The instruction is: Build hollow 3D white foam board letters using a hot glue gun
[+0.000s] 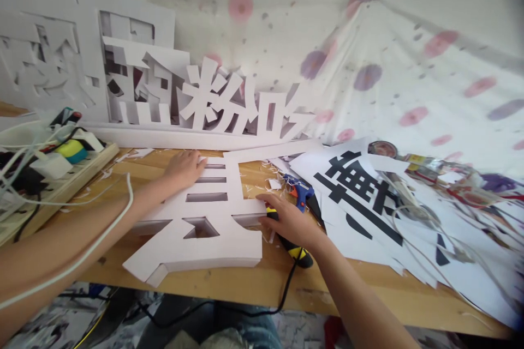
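Observation:
A large white foam character (216, 245) lies flat on the wooden table, with rectangular slots cut through it. At its upper left edge rests my left hand (184, 168), fingers bent together over the foam. My right hand (289, 218) touches the character's right edge, its thumb and fingers apart. Beside and partly under the right hand is a black and yellow tool (301, 256) with a black cord. A blue glue gun (302, 191) lies just beyond that hand.
White cut-out characters (213, 98) stand along the back. Power strips with tangled cables (69, 174) lie at the left. Paper sheets with black printed characters (360, 191), tape rolls (382, 149) and wires cover the right. Foam scraps litter the wooden table (229, 282).

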`<state>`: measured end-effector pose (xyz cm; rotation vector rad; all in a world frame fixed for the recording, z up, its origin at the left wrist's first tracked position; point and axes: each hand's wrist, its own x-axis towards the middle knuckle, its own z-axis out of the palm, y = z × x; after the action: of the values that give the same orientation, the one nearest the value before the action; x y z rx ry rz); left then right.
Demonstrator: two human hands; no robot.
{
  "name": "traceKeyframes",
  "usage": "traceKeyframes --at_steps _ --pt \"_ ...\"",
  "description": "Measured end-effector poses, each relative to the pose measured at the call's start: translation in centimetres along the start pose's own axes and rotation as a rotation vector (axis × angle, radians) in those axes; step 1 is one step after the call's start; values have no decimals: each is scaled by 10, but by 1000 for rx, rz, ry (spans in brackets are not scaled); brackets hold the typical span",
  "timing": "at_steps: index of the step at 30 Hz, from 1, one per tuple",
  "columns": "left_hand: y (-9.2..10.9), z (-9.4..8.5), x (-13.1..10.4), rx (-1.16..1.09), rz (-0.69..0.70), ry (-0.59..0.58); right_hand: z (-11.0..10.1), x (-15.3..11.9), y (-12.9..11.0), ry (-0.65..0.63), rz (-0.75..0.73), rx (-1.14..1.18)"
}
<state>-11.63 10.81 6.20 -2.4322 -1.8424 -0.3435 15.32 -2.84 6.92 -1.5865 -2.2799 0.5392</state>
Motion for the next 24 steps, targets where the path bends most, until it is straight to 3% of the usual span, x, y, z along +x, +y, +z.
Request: traceKeyframes --at_steps 2,4,7,9,11,14,19,24 --pt "1 -3 0 -5 -2 -22 2 -2 2 40 -21 28" --pt "2 -5 0 -13 -10 -33 3 -7 7 159 15 85" --pt "4 -6 -1 -31 -23 -35 2 -21 26 454 283 158" --pt "4 -5 -1 -49 -34 -31 -1 -30 43 577 515 121" --pt "3 -4 -1 -69 -45 -21 -2 -34 61 553 683 73" --pt "2 -5 -1 -98 -50 5 0 -31 81 471 782 101" --pt "12 -16 -5 -149 -2 93 6 -12 97 482 765 250" --pt "50 -38 -35 -267 138 35 5 -7 103 477 691 566"
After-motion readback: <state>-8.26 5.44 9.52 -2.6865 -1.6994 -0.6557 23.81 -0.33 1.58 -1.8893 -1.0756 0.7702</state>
